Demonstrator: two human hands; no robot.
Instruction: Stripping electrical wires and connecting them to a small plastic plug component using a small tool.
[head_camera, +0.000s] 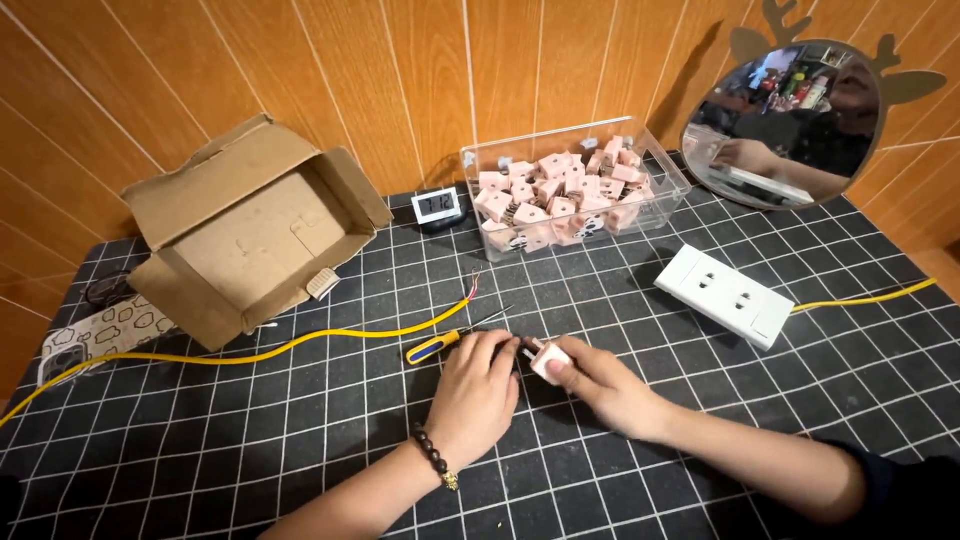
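Resting between the two hands, a small pale pink plastic plug adapter (548, 358) sat just above the black mat with its white grid lines (700, 420), near the middle of that mat. The right hand (600, 385) had its thumb and fingers closed around the adapter's right side, grasping it. The left hand (478, 395) lay curled just left of the adapter, its fingertips meeting the adapter's left end; whether those fingers pinched anything of their own could not be told. A dark beaded bracelet (436, 458) circled the left wrist.

Just left of the adapter, a screwdriver with a yellow and blue handle (435, 347) lay on the mat, its dark shaft running toward the left hand's knuckles. Beyond the screwdriver from the adapter, a long yellow cable (300, 345) trailed away to the left, its bared wire end (474, 285) turned up above and left of the adapter. To the right of the adapter, well apart, lay a white rectangular power strip (725, 295) with its own yellow lead (870, 297). Farther behind the adapter stood a clear plastic bin (670, 180) heaped with more pink adapters (560, 195), and beside that a small digital clock (436, 206). Far to the adapter's left, an open brown cardboard box (250, 230) lay on its side. Far to its upper right, an oval mirror with antler shapes (790, 125) leaned on the wooden wall.
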